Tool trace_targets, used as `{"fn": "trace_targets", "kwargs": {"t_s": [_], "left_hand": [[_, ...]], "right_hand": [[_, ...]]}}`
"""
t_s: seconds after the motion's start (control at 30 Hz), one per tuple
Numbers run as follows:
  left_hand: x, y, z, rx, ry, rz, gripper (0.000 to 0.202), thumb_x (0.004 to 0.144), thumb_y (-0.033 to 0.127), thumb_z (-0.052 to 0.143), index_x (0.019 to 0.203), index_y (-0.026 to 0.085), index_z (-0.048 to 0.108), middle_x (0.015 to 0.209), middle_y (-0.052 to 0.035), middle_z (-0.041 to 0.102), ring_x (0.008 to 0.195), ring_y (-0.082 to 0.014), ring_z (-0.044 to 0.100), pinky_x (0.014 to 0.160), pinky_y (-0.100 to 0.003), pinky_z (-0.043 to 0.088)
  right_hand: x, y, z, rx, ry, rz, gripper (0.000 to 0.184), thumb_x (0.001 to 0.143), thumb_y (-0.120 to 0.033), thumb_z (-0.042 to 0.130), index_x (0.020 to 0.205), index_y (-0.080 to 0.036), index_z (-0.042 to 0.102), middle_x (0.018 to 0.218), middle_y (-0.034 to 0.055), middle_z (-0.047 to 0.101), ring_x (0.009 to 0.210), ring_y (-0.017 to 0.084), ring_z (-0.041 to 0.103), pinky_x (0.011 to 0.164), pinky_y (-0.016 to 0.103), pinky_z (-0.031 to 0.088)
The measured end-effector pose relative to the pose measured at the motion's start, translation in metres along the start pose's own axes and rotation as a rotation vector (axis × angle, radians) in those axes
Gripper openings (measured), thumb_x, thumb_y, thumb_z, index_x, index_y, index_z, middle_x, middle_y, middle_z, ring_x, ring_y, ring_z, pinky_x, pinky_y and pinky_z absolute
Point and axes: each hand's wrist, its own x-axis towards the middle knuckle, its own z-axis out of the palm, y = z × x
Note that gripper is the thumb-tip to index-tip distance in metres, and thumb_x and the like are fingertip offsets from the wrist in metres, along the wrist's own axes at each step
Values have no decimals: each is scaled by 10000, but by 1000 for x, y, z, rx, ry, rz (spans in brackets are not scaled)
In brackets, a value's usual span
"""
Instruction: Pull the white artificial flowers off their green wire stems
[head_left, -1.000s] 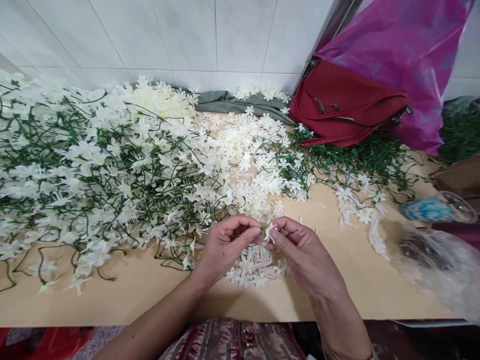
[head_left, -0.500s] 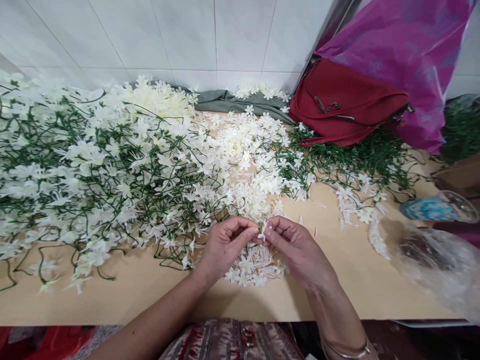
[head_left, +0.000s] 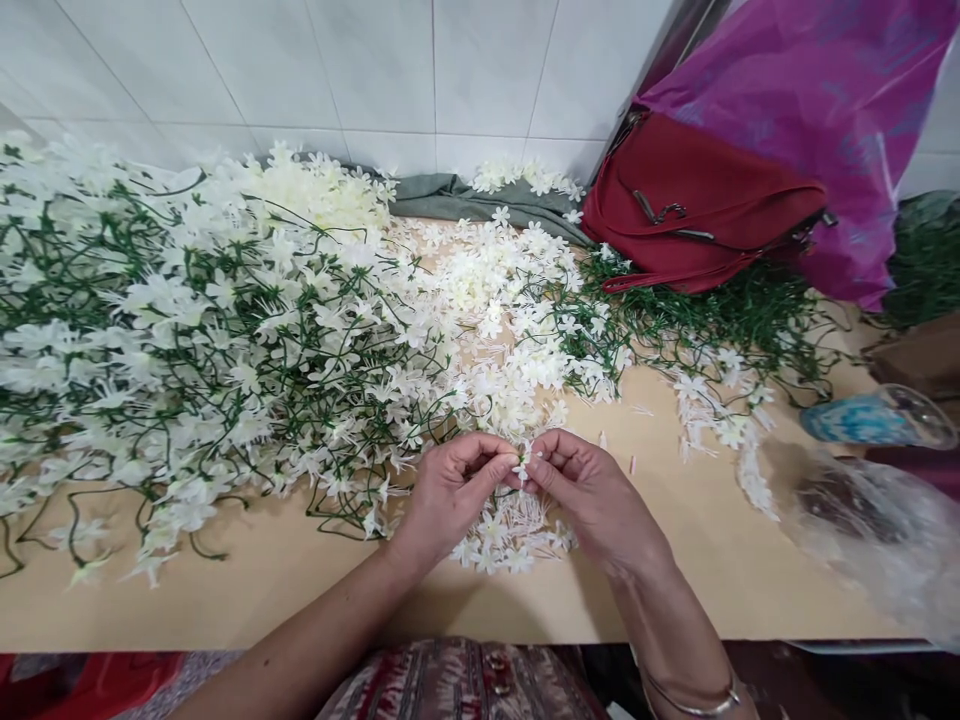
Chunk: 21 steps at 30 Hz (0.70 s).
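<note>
My left hand (head_left: 450, 490) and my right hand (head_left: 589, 490) meet over the front of a wooden table (head_left: 697, 560), fingertips pinched together on one small white artificial flower (head_left: 523, 462) with a bit of green stem. Just below my hands lies a small heap of loose white flowers (head_left: 502, 535). To the left spreads a large pile of green stems with white flowers (head_left: 195, 330) on them. Behind my hands is a mound of loose white blossoms (head_left: 495, 300).
A red handbag (head_left: 690, 210) leans on a purple plastic bag (head_left: 810, 90) at the back right, with bare green stems (head_left: 735, 320) in front of it. A clear plastic bag (head_left: 870, 520) and a blue-patterned glass object (head_left: 870, 415) lie at the right. A white tiled wall (head_left: 375, 70) stands behind.
My hands have drawn closer together and the right hand has moved slightly left and up; the flower between the fingertips sits tighter. The view shifted a little.
</note>
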Motion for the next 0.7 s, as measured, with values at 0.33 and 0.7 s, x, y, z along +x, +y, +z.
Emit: {"fn": "trace_targets", "kwargs": {"t_s": [0.33, 0.7], "left_hand": [[0, -2, 5, -109, 37, -28, 222, 963, 379, 678, 988, 160, 698, 799, -44, 788, 776, -181, 759, 788, -297, 591], [1, -4, 4, -149, 60, -22, 222, 969, 374, 673, 1016, 157, 689, 829, -30, 741, 799, -158, 731, 778, -264, 558]], "right_hand": [[-2, 0, -1, 152, -11, 57, 378, 736, -493, 891, 902, -218, 693, 775, -3, 697, 756, 169, 664, 794, 325, 518], [-6, 6, 5, 146, 155, -52, 387, 743, -493, 890, 981, -242, 716, 838, -8, 667, 765, 155, 627, 760, 301, 504]]}}
